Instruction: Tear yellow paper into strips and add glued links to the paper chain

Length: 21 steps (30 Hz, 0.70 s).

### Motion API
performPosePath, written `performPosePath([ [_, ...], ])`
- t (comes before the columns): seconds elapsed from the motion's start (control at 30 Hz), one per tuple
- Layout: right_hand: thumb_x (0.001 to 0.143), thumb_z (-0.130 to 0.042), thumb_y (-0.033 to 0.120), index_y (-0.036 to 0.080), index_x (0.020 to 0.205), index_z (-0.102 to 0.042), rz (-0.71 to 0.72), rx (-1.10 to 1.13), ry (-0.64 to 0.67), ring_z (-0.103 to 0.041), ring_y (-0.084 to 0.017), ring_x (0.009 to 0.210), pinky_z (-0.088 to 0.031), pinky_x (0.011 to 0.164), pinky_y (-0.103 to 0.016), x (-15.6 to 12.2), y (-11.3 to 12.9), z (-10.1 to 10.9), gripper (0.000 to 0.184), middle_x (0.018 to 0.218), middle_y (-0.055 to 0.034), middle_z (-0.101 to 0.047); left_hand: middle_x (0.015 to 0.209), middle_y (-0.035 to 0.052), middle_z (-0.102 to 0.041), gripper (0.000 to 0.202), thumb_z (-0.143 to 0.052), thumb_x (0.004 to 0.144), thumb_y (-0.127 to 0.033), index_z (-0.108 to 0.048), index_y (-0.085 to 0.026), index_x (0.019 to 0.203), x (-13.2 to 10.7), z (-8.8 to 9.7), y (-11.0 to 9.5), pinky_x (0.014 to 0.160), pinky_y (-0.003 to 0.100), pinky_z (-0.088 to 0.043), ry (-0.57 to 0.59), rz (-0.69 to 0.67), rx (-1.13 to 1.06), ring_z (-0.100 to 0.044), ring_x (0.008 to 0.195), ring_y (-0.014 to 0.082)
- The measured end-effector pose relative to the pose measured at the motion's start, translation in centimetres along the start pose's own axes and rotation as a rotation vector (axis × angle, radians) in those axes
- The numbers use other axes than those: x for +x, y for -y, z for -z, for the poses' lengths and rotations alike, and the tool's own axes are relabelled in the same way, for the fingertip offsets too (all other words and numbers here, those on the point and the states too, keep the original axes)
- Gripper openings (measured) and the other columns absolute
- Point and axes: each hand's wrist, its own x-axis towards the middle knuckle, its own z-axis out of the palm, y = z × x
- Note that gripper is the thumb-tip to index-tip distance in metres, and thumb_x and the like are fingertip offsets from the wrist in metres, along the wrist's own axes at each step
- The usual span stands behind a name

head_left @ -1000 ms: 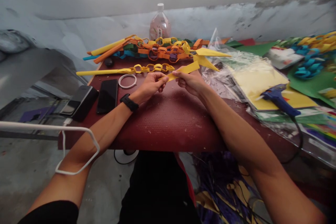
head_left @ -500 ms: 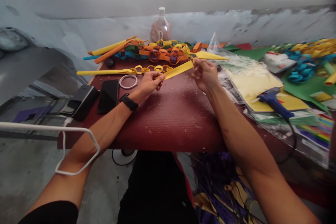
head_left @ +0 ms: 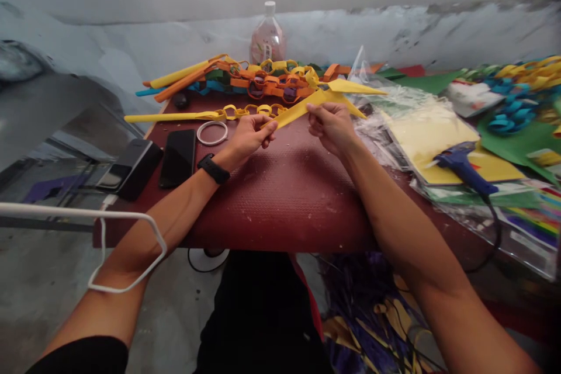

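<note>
My left hand [head_left: 250,135], wearing a black wristband, pinches the left end of a yellow paper strip [head_left: 291,114]. The strip slants up to the right above the table. My right hand [head_left: 332,127] has its fingers closed on the strip's lower edge, part way along; the fingertips partly cover the contact. More yellow paper shows behind the right hand, and I cannot tell where the strip ends there. Just behind my left hand lies a yellow paper chain [head_left: 236,111] joined to a long yellow strip. Orange paper chains [head_left: 274,83] lie farther back.
On the red table [head_left: 280,204] lie a phone [head_left: 177,158], a white ring [head_left: 212,133] and a black box-shaped device [head_left: 131,170]. A bottle [head_left: 267,38] stands at the back. To the right are a blue glue gun [head_left: 467,169], paper sheets [head_left: 433,137] and plastic bags.
My right hand has moved slightly left and down along the yellow strip, and more yellow paper now shows beyond it. My left hand keeps its pinch. The camera view has shifted slightly.
</note>
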Motion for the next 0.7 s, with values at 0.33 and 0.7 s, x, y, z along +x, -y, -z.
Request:
performPosePath([
  [0.33,0.081,-0.097,0.057,0.023,0.062,-0.048,0.048,-0.012,-0.101,-0.024,-0.005,0.044,-0.025,0.037,-0.022,0.3,0.9,0.8,0.063,0.055,0.006,-0.05,0.065,-0.0017,-0.067,0.024,-0.078,0.102,-0.013,-0.067,-0.013,0.08,-0.4,0.0,-0.1,0.052,0.017,-0.047,0.019,0.042,-0.034,-0.057,0.049,0.0034],
  [0.7,0.067,-0.103,0.064,0.018,0.066,-0.067,0.057,-0.088,0.205,-0.03,-0.003,0.04,-0.021,0.038,-0.023,-0.9,-2.0,-2.2,0.059,0.048,0.0076,-0.045,0.07,0.0002,-0.073,0.034,-0.097,0.087,-0.033,-0.071,-0.011,0.089,-0.1,-0.1,1.0,0.054,0.017,-0.051,0.043,-0.018,-0.119,-0.063,0.054,0.0055],
])
